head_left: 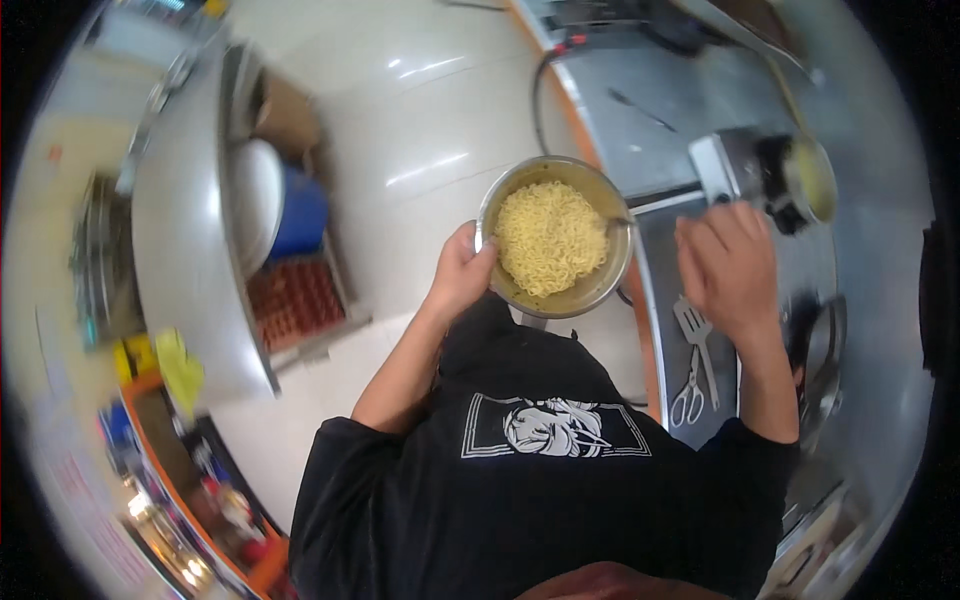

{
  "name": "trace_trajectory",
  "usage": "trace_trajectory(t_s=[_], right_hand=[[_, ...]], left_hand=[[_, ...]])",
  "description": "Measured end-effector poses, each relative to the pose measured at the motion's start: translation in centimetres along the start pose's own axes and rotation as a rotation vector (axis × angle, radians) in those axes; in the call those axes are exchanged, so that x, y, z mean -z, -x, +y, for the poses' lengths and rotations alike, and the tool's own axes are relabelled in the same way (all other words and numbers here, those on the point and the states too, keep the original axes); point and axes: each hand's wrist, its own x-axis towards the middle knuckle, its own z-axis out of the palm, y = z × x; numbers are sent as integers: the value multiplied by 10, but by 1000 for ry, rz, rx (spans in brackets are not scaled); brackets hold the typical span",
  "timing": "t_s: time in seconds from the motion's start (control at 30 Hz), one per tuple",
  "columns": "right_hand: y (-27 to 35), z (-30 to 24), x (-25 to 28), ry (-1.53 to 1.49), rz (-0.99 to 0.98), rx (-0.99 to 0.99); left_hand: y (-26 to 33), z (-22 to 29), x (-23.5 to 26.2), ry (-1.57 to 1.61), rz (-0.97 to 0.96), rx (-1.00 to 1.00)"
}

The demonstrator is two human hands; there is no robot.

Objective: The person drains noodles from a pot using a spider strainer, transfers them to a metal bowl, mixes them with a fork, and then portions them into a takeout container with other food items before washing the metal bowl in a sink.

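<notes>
My left hand (pixel 462 268) holds a round metal bowl (pixel 625 268) by its left rim, with the thumb over the edge. The bowl is in front of my body, and yellow curly noodles (pixel 550 238) are heaped in it. A short dark piece, perhaps part of a utensil, shows at the bowl's right rim. My right hand (pixel 730 265) is over the counter, to the right of the bowl and apart from it. Its fingers are curled and slightly blurred; whatever they may hold is hidden.
On the metal counter (pixel 640 140) at right are a slotted spatula (pixel 693 322), scissors (pixel 688 403) and a small burner (pixel 718 165) beside a pan (pixel 812 180) with yellowish contents. At left, a metal table (pixel 190 230) stands near a blue bucket (pixel 300 212) and a crate of eggs (pixel 297 300).
</notes>
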Motion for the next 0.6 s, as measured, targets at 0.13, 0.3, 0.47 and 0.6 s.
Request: trace_trajectory(t_s=[0.13, 0.3, 0.47, 0.6], right_hand=[[-70, 83, -134, -185, -12, 166], [-122, 53, -195, -623, -286, 636], [-177, 30, -138, -426, -193, 947], [-164, 0, -210, -346, -215, 882]], left_hand=[[-36, -18, -42, 76, 169, -188], [-16, -31, -56, 118, 451, -121], [33, -53, -51, 407, 841, -199], [24, -94, -69, 304, 1269, -518]])
